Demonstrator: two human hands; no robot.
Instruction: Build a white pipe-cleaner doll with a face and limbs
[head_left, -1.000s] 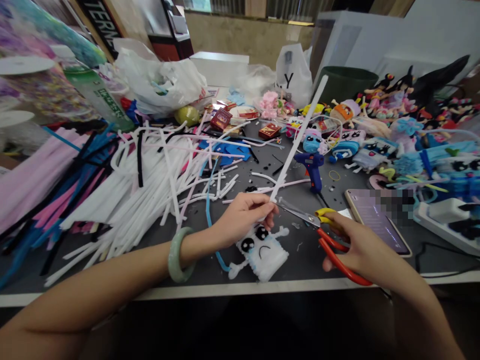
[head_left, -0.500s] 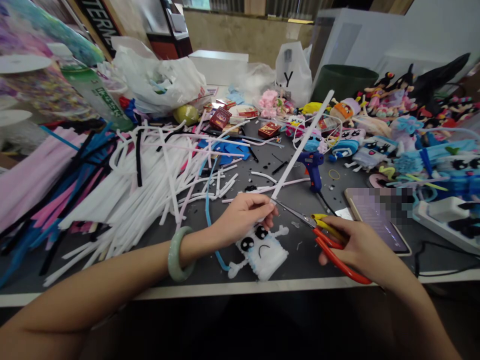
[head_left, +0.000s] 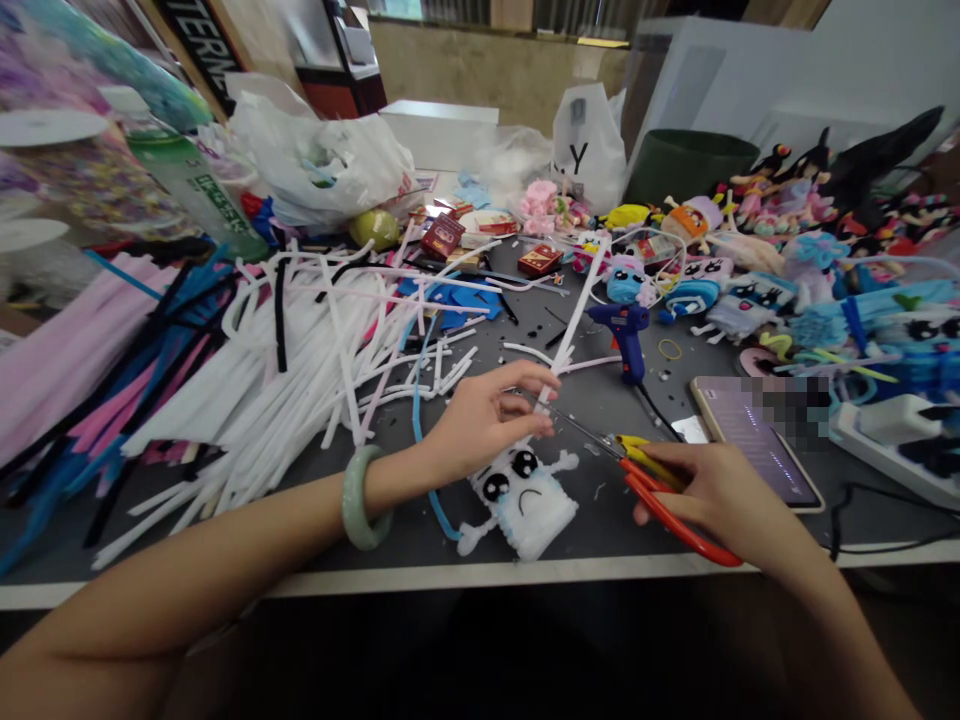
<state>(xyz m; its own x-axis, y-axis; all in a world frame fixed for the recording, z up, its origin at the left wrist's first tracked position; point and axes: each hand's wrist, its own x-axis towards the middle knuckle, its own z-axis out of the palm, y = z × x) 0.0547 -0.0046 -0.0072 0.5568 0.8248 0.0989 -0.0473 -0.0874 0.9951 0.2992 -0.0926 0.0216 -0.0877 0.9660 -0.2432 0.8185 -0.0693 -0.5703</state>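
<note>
Around the lower end of a slanting white fuzzy strip (head_left: 576,325) are the fingers of my left hand (head_left: 491,415), thumb and forefinger somewhat apart. A green bangle (head_left: 363,498) circles that wrist. My right hand (head_left: 712,490) grips scissors (head_left: 660,500) with red and yellow handles, their blades reaching to the strip beside my left fingers. Whether the blades touch the strip is unclear. Just below my left hand lies a white fuzzy figure (head_left: 536,510) with black eyes and a frown.
White, pink, blue and black strips (head_left: 277,370) cover the table's left side. A blue glue gun (head_left: 626,335) stands beyond the scissors. Right of it are a phone (head_left: 757,440), a white power strip (head_left: 892,430) and several plush figures (head_left: 754,300). Plastic bags (head_left: 322,160) stand at the back.
My left fingers have spread from a tighter pinch. The upper end of the white strip has come down and left. The scissors have shifted slightly left with my right hand.
</note>
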